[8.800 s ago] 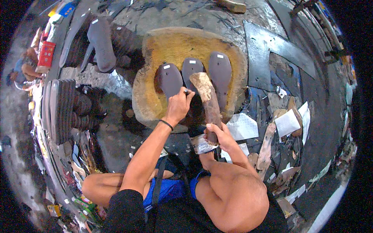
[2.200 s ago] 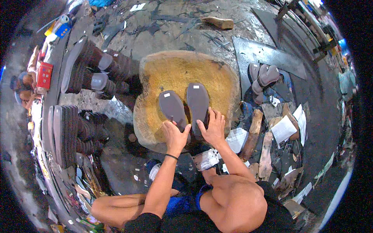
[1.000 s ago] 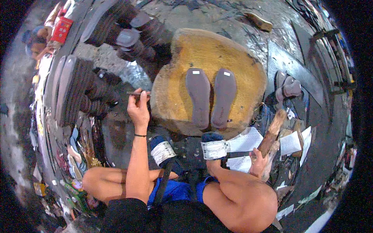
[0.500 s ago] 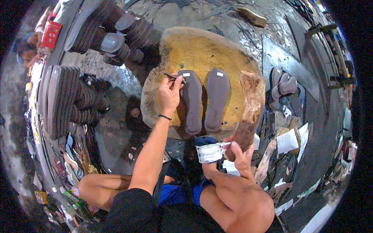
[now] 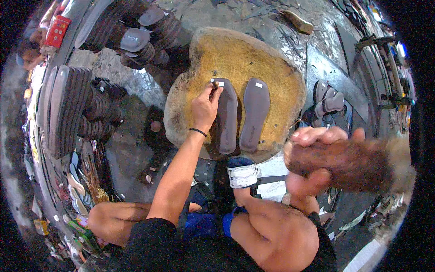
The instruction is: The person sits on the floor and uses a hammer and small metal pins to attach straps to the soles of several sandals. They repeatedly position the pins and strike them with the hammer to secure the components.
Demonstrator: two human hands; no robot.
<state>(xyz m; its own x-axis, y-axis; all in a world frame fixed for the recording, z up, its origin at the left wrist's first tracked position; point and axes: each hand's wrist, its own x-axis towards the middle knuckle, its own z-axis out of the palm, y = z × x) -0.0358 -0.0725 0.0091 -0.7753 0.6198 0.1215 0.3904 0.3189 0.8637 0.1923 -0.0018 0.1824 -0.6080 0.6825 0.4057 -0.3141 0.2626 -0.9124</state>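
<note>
A pair of brown shoe soles lies side by side on a yellow-topped wooden block. A small white label sits near the far end of both the left sole [image 5: 227,113] and the right sole [image 5: 257,106]. Pinched in my left hand [image 5: 205,110] is a short dark punch-like rod [image 5: 214,87], upright beside the left sole's label; whether its tip touches the sole is hidden. My right hand [image 5: 312,182] grips a thick, rough wooden club [image 5: 344,163], raised and blurred at the right, close to the camera.
The wooden block [image 5: 244,50] stands before my knees. Stacked soles [image 5: 68,109] fill the left side, with more stacks [image 5: 134,41] at the far left. A metal sheet [image 5: 335,81], a few soles [image 5: 333,102] and paper sheets [image 5: 272,165] lie to the right.
The wooden club has swung up off the right side of the block in my right hand. My left hand has turned the rod from slanted to upright by the left sole's label.
</note>
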